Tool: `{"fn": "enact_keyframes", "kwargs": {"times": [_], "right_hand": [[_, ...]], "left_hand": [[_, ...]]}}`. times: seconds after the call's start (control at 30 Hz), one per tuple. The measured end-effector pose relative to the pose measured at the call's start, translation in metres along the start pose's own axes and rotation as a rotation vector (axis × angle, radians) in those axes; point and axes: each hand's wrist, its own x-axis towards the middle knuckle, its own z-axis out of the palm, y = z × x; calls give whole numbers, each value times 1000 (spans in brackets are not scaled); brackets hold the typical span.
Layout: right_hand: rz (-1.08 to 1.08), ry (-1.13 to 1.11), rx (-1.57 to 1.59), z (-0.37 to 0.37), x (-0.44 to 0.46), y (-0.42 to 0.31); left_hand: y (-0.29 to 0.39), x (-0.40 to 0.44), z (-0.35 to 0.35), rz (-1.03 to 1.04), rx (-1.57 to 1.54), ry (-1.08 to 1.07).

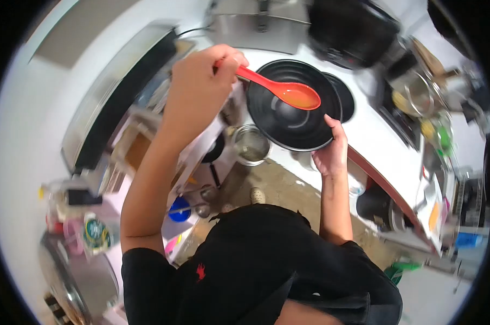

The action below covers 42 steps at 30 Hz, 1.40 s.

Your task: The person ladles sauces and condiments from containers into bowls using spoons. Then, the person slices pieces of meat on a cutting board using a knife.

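My left hand [207, 81] is closed around the handle of a red spoon [256, 79]. The spoon's bowl carries a little yellowish liquid and sits over a black bowl [266, 119]. With my right hand [334, 149] I grip that bowl at its lower right rim, thumb on top and the other fingers mostly hidden beneath. The bowl is round and ridged inside, and I see no food in it. Behind its right edge another black dish [347, 100] shows in part on the white counter.
A metal box [258, 27] and a large black appliance [353, 32] stand at the back of the white counter [386, 124]. Pots and utensils crowd the right. A metal pot [251, 145] is below the bowl. Shelves with a blue bowl [179, 209] are at left.
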Motion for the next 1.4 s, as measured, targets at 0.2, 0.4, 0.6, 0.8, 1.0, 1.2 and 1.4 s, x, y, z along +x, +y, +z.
{"fn": "enact_keyframes", "kwargs": {"times": [0.2,0.4,0.6,0.8,1.0,1.2,1.4], "right_hand": [[249,-293,-122,55,19,82],[250,-203,-184,96,12,108],[252,-354,-188,86,22,109],[220,-276,-196,94,14,109],[198,-241,-235,93,10,107],[220,-227,-235,96,7,104],[212,-242,-298,89,9,109]], "left_hand": [[-36,-80,-147,-248,111,386],[-94,-165,-189,-494,525,486],[-160,-191,-143,-283,581,391],[-158,-194,-119,-238,498,325],[-163,-199,-127,-467,326,356],[-164,-204,-133,-534,288,405],[-162,-208,-144,-536,370,494]]}}
